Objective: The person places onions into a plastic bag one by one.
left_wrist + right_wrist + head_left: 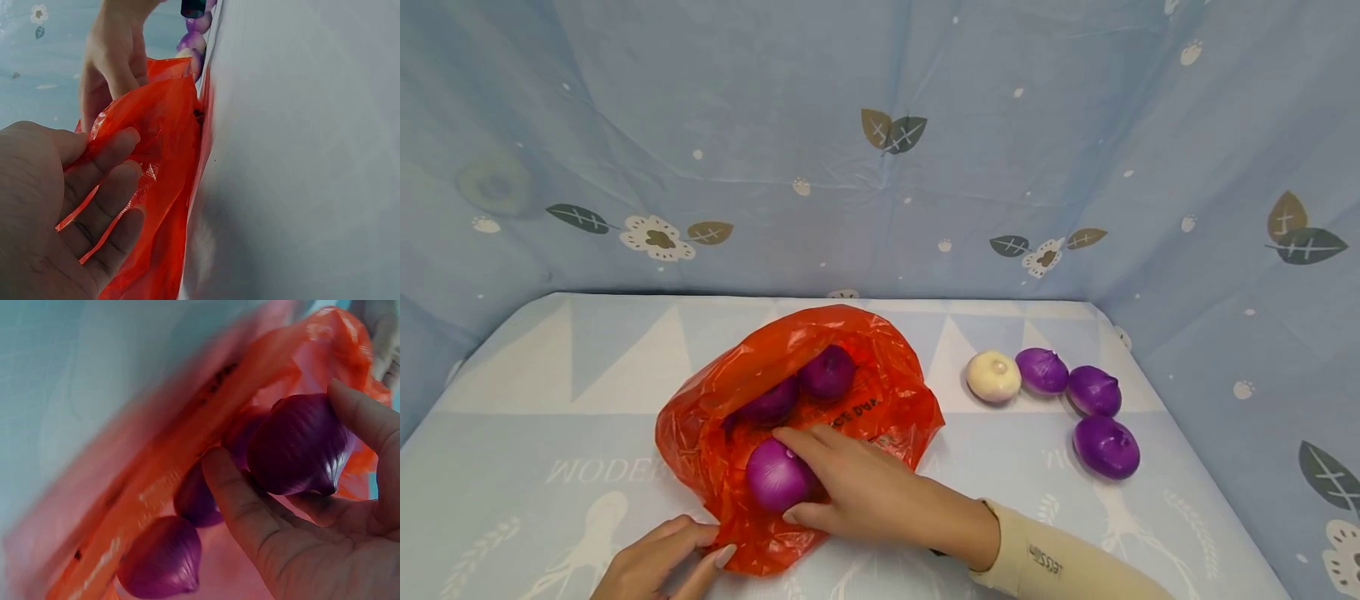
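My right hand [868,483] grips a purple onion [781,475] between thumb and fingers, over the open mouth of a red plastic bag [887,333]. In the right wrist view, the thumb and fingers curl about the onion [300,444], and more purple onions lie in the bag beneath. Inside the bag, another purple onion [827,373] shows in the head view, with one beside it partly covered by the bag's fold. My left hand [658,560] pinches the bag's near left edge, thumb and forefinger on the plastic; its other fingers spread behind the film in the left wrist view.
Right of the bag, a white onion [993,377] lies beside several purple onions, the nearest purple onion [1106,447] close to the table's right side. The table [497,433] has a pale printed cover. A blue patterned curtain [790,108] stands behind and at the sides.
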A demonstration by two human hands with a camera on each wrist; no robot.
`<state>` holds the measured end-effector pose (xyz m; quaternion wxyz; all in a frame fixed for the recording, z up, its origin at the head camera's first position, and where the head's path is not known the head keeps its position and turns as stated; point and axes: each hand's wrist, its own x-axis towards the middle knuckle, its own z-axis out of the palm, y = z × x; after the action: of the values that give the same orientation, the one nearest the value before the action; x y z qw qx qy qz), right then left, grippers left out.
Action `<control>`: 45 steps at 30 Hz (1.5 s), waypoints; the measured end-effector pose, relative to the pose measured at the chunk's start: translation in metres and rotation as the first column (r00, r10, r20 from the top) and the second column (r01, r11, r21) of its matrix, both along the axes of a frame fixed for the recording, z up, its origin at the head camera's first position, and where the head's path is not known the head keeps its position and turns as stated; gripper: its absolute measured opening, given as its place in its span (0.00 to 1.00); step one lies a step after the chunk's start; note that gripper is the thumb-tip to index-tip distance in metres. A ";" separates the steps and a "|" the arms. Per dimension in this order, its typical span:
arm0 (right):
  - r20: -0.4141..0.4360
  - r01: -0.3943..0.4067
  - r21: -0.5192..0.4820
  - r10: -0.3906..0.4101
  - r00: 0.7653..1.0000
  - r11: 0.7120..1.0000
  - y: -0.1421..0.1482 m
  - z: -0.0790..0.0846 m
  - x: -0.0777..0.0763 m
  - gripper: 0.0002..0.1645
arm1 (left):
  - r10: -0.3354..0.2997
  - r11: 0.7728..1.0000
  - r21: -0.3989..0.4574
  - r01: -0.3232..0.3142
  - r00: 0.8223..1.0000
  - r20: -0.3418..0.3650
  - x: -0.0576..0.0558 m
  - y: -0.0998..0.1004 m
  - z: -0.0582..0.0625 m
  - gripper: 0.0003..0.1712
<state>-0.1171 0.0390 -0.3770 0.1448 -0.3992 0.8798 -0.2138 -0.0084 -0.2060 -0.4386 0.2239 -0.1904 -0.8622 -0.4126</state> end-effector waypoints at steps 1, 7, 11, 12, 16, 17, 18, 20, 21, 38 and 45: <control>-0.007 -0.003 0.004 0.003 1.000 1.000 -0.003 -0.003 -0.002 0.47 | -0.002 1.000 0.004 0.002 1.000 0.002 0.000 0.000 0.000 0.31; -0.067 -0.020 0.034 0.022 0.998 0.999 -0.018 -0.012 -0.007 0.47 | -0.012 1.000 0.004 0.012 1.000 0.008 0.000 0.000 0.001 0.30; -0.125 -0.021 0.050 0.027 0.992 0.999 -0.026 -0.015 -0.009 0.44 | -0.004 1.000 -0.011 0.004 1.000 0.011 0.001 -0.001 0.001 0.30; -0.141 -0.023 0.050 0.030 0.990 0.998 -0.027 -0.015 -0.009 0.44 | -0.003 1.000 -0.006 0.003 1.000 0.011 0.001 -0.001 0.001 0.31; -0.188 -0.028 0.045 0.036 0.981 0.999 -0.031 -0.018 -0.010 0.43 | 0.015 1.000 -0.020 -0.014 0.999 0.044 0.002 0.000 0.003 0.31; -0.197 -0.025 0.045 0.033 0.980 0.999 -0.032 -0.018 -0.010 0.43 | 0.018 1.000 -0.025 -0.017 0.998 0.053 0.002 0.000 0.003 0.31; -0.202 -0.021 0.045 0.029 0.979 0.999 -0.033 -0.018 -0.010 0.43 | 0.021 0.999 -0.029 -0.020 0.998 0.061 0.002 0.000 0.004 0.31; -0.208 -0.014 0.047 0.024 0.978 0.999 -0.034 -0.019 -0.010 0.43 | 0.032 0.999 -0.041 -0.028 0.996 0.079 0.002 0.001 0.005 0.30; -0.212 -0.013 0.047 0.022 0.977 0.999 -0.034 -0.020 -0.010 0.43 | 0.037 0.998 -0.046 -0.034 0.996 0.084 0.003 0.001 0.006 0.30; -0.299 -0.006 0.183 0.061 0.952 0.983 -0.040 -0.018 -0.008 0.48 | 0.051 0.998 -0.034 -0.049 0.997 0.064 0.003 0.004 0.002 0.29; -0.349 0.013 0.207 0.061 0.935 0.978 -0.043 -0.019 -0.008 0.45 | 0.035 0.999 -0.012 -0.035 0.999 0.036 0.002 0.003 0.002 0.30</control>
<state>-0.1249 -0.0039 -0.3959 0.0275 -0.4248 0.9038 -0.0445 -0.0064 -0.2030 -0.4371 0.2142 -0.1691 -0.8717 -0.4070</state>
